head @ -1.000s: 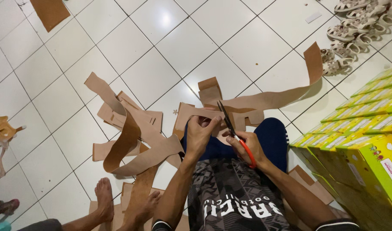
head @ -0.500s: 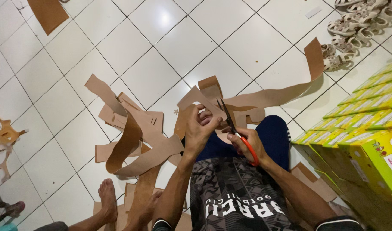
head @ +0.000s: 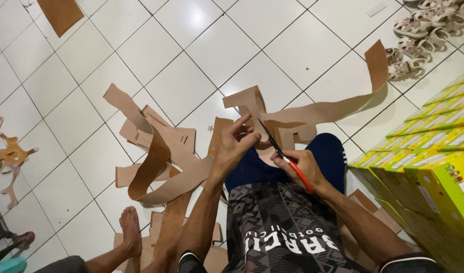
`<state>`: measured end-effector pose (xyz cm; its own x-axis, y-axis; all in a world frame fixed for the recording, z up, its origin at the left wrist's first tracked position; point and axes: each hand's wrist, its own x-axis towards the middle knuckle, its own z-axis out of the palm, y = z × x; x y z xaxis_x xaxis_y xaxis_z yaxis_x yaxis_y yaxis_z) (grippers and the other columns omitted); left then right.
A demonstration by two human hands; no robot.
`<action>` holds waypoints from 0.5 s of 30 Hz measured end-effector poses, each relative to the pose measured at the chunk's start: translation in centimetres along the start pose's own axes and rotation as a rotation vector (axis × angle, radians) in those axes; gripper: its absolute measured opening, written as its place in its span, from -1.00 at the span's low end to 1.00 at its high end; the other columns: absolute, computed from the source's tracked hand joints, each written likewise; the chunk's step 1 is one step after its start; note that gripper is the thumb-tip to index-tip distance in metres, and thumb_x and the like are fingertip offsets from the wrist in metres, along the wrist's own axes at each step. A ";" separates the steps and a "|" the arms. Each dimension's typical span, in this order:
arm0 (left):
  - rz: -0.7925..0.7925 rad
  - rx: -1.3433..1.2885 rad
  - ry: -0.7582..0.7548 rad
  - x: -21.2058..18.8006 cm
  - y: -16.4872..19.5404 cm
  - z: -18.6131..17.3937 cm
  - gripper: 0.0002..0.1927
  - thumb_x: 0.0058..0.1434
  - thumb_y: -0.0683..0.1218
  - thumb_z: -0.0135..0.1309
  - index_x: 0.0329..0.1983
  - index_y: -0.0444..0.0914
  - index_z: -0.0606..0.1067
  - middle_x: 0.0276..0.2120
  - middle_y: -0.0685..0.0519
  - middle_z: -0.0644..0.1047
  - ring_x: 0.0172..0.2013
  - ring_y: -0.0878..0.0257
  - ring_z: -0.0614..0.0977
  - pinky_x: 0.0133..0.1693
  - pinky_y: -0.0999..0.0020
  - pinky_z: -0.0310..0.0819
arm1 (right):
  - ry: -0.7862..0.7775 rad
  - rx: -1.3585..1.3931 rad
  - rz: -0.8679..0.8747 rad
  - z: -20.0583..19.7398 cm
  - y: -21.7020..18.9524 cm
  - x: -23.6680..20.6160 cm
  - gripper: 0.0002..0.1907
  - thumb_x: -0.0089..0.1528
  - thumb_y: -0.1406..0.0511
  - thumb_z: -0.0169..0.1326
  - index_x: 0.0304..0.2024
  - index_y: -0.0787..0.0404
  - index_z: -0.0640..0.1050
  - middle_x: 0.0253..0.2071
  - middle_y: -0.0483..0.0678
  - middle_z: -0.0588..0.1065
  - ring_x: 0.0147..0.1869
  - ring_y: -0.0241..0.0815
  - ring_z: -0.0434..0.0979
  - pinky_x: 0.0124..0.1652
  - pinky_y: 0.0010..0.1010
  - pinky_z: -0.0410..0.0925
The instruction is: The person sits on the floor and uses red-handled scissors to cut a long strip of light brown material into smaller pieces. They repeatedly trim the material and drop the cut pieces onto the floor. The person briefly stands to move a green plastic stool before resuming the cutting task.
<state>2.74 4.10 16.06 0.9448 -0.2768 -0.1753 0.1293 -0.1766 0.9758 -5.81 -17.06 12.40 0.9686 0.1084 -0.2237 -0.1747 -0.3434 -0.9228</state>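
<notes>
Head-camera view, looking down as I sit on the white tiled floor (head: 201, 65): my left hand (head: 231, 146) pinches the brown cardboard piece (head: 252, 108), fingers (head: 240, 125) closed on its near edge, while my right hand (head: 300, 164) grips the red-handled scissors (head: 285, 156), fingers wrapped shut around the handles. The blades point up and away from my right fingers toward the cardboard, just beside my left fingertips. Whether the blades are biting into the board at this instant, I cannot tell.

Compared with a second ago, my left hand has lifted and turned the piece a little, and the scissors have swung more upright against it, so the cut appears to be moving along a new stretch of the outline. A long curved strip (head: 338, 101) trails off beyond my right fingers, its far end rising near the sandals (head: 419, 30).

Left of my left fingers, curled offcuts (head: 156, 146) lie heaped on the tiles. Yellow-green boxes (head: 434, 151) are stacked close at my right. A bare foot (head: 130, 230) rests on the floor below the offcuts.
</notes>
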 end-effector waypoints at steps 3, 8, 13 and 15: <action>-0.020 -0.054 0.066 0.1 -0.1 0.6 -0.45 0.27 -0.03 0.18 0.29 -0.35 0.46 -0.14 -0.15 0.65 -0.18 0.18 0.71 -0.17 0.32 0.71 | -0.034 -0.057 0.029 0.1 -0.2 -0.1 -0.67 0.26 0.14 0.14 -0.24 0.28 0.72 -0.69 -0.18 0.41 -0.64 -0.41 0.24 -0.57 -0.49 0.11; 0.025 -0.109 0.085 -0.4 -0.6 1.8 -0.52 0.27 -0.09 0.18 0.21 -0.40 0.50 -0.16 -0.16 0.66 -0.20 0.17 0.73 -0.21 0.33 0.74 | -0.067 0.119 0.089 0.5 -0.5 0.1 -0.62 0.26 0.13 0.08 -0.05 0.26 0.64 -0.69 -0.20 0.38 -0.67 -0.43 0.28 -0.60 -0.51 0.17; 0.021 -0.149 0.080 -0.9 -0.8 2.2 -0.51 0.26 -0.09 0.21 0.20 -0.44 0.49 -0.17 -0.18 0.66 -0.18 0.15 0.73 -0.19 0.33 0.74 | -0.084 0.210 0.059 0.4 -0.6 0.2 -0.57 0.30 0.10 0.03 -0.02 0.29 0.63 -0.67 -0.23 0.35 -0.67 -0.44 0.28 -0.63 -0.54 0.18; 0.014 -0.144 0.083 -0.9 -0.9 2.3 -0.51 0.25 -0.08 0.21 0.19 -0.43 0.49 -0.17 -0.18 0.66 -0.17 0.17 0.73 -0.18 0.32 0.76 | -0.073 0.203 0.083 0.4 -0.4 0.0 -0.57 0.29 0.10 0.03 -0.08 0.32 0.65 -0.70 -0.21 0.35 -0.71 -0.43 0.28 -0.68 -0.53 0.18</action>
<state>1.10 2.32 14.99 0.9677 -0.1984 -0.1557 0.1520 -0.0340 0.9878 -5.81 -16.54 12.67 0.9352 0.1572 -0.3172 -0.2928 -0.1601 -0.9427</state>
